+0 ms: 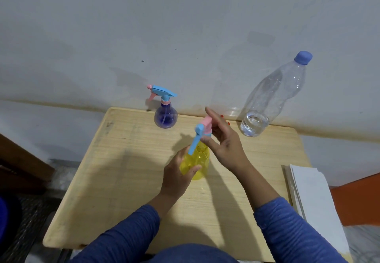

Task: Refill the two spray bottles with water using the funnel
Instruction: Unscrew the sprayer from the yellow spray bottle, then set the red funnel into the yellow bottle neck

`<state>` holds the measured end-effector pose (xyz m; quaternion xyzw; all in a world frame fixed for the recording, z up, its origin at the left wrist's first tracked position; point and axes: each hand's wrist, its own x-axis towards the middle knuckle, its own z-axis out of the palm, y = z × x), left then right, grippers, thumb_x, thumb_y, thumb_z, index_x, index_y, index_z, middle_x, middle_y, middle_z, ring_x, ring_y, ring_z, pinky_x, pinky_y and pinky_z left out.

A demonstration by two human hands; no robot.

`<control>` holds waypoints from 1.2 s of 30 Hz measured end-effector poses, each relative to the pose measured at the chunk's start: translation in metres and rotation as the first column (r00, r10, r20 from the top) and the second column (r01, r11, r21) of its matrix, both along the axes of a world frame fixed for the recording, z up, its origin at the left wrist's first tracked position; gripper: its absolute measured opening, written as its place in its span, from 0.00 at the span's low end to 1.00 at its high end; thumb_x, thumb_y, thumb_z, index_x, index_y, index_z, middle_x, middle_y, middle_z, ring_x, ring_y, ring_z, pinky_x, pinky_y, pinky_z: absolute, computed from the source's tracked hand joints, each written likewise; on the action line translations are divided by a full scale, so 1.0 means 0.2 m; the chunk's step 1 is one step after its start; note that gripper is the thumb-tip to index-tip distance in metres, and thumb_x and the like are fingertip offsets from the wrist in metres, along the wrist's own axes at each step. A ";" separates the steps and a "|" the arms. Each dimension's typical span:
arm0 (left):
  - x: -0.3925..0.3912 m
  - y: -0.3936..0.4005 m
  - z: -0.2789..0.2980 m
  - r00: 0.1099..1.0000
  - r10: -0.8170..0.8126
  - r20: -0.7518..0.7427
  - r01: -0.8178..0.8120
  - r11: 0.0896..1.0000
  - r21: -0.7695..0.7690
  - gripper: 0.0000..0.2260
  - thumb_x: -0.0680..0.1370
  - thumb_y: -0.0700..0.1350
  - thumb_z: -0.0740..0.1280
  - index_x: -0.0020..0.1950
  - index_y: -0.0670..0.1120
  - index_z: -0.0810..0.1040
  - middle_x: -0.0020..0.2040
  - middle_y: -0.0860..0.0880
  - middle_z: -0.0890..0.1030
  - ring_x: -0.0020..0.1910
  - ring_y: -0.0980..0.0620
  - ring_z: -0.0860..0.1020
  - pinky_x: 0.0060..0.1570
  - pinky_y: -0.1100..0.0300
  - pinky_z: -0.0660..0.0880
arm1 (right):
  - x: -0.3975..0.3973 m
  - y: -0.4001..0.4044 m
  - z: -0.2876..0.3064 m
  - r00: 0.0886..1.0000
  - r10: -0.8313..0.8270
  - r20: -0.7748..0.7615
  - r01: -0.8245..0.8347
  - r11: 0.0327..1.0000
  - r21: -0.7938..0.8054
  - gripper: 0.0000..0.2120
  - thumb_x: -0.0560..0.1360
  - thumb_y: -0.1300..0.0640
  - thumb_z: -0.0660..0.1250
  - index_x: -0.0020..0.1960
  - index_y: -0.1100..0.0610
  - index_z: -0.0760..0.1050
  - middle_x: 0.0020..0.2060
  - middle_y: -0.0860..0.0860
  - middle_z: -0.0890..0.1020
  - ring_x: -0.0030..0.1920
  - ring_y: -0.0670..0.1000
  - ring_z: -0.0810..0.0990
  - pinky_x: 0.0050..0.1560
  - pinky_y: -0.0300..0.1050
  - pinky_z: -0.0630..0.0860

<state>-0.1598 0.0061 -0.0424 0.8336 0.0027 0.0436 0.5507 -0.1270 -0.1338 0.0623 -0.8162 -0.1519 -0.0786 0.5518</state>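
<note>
Blue sleeves [127, 240] lead to both hands mid-table: left hand [176, 172] grips the yellow spray bottle [196, 163], right hand [223, 141] pinches its spray head [202, 132], purple spray bottle [165, 109] and water bottle [271, 96] behind.

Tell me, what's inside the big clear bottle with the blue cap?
The clear bottle holds a little water, pooled at its base; the rest looks empty. Its blue cap is on. Nothing covers it.

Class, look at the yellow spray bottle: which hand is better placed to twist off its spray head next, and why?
The right hand: its fingers already sit at the blue-and-pink spray head. The left hand holds the yellow plastic spray bottle by its body, steadying it.
</note>
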 end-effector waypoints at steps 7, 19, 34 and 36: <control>0.00 0.00 -0.01 1.000 -0.006 0.006 0.006 1.000 -0.021 0.29 0.67 0.55 0.71 0.67 0.54 0.71 0.59 0.60 0.75 0.59 0.61 0.72 0.60 0.57 0.73 | 0.18 0.06 0.27 0.987 -0.075 0.139 0.095 0.985 -0.143 0.34 0.71 0.55 0.72 0.72 0.45 0.61 0.47 0.51 0.75 0.49 0.45 0.76 0.54 0.30 0.72; -0.01 0.01 -0.04 0.999 -0.028 0.036 0.029 0.999 -0.038 0.29 0.68 0.55 0.71 0.68 0.55 0.70 0.62 0.58 0.76 0.61 0.57 0.74 0.62 0.57 0.73 | 0.47 0.03 0.52 0.956 -0.214 0.202 0.279 0.875 -0.395 0.30 0.74 0.50 0.67 0.73 0.51 0.62 0.45 0.51 0.72 0.45 0.47 0.70 0.45 0.33 0.63; 0.00 0.00 0.02 1.000 -0.007 -0.014 0.007 1.000 0.008 0.32 0.64 0.64 0.67 0.67 0.56 0.70 0.58 0.65 0.73 0.56 0.64 0.73 0.51 0.74 0.67 | 0.15 -0.31 -0.43 0.861 -0.423 -0.282 0.175 0.768 -0.616 0.27 0.74 0.50 0.67 0.71 0.55 0.66 0.49 0.60 0.81 0.52 0.60 0.78 0.46 0.47 0.72; -0.01 -0.01 0.03 1.000 -0.002 -0.009 0.002 1.000 0.002 0.33 0.64 0.67 0.64 0.67 0.56 0.70 0.58 0.65 0.72 0.53 0.67 0.71 0.48 0.81 0.64 | 0.13 -0.33 -0.50 0.857 -0.426 -0.290 0.171 0.766 -0.620 0.29 0.74 0.51 0.68 0.72 0.57 0.64 0.51 0.61 0.80 0.54 0.60 0.77 0.49 0.48 0.72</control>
